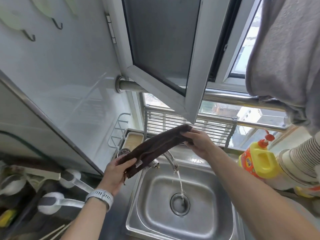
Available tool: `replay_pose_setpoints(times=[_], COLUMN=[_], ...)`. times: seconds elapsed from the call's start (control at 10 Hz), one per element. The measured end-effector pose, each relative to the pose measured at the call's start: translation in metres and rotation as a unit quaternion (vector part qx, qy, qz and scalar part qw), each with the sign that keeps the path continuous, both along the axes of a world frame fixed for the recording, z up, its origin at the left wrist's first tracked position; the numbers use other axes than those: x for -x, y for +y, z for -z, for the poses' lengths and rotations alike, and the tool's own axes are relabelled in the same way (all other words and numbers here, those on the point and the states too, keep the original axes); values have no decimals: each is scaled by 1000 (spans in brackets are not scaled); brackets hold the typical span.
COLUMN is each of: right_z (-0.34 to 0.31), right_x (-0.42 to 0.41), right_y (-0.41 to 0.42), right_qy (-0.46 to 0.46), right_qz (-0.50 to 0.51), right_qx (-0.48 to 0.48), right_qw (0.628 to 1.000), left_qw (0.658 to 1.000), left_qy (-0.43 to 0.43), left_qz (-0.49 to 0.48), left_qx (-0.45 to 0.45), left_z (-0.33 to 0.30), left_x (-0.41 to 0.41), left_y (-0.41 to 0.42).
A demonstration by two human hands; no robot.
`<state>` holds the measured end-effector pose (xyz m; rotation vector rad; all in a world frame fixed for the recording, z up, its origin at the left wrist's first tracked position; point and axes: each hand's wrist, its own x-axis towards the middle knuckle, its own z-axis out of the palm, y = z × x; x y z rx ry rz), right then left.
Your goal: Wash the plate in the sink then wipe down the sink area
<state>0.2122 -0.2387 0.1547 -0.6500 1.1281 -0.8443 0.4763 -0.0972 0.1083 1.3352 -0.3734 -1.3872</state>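
Nearest you, the steel sink [138, 220] sits below your forearms, with a thin stream of water [180, 182] running from the tap [170, 158] straight into the drain [180, 203]. No plate shows in the basin. A white watch [100, 196] is strapped on your left wrist. Your left hand [116, 174] grips the lower end of a dark brown cloth [155, 146], thumb over the top and fingers curled underneath. The cloth stretches up and to the right, above the tap, to your right hand [197, 142], which pinches its upper end with the fingers wrapped round it.

To your left, two white ladles [69, 193] lie on the dark counter. To your right stands a yellow and orange soap bottle [258, 161] beside a stack of paper cups [299, 156]. Behind the tap is a slatted metal rack [188, 125] at the sill, and above it an open window [164, 49]. A grey garment [285, 58] hangs over a steel rail [230, 97] at upper right.
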Motion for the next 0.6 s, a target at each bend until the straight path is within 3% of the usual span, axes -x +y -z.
replay_pose_setpoints(times=[0.2,0.3,0.4,0.5,0.6], right_z=[37,66,104,148,181], right_x=[0,14,15,-5,-28], right_y=[14,35,69,88,87], right_qy=[-37,15,4,-84,-139], right_qz=[52,72,118,184,225], right_qx=[-57,-119,-187,-271,-313], right_qw=[996,990,975,941,912], left_qw=[998,996,991,979,975], left_qy=[35,29,12,-37,9], left_qz=[-51,-65,-89,-60,24], left_qx=[-19,-45,-96,-191,-222], left_z=[22,29,48,86,112], left_x=[17,27,47,82,129], left_y=[4,12,21,28,34])
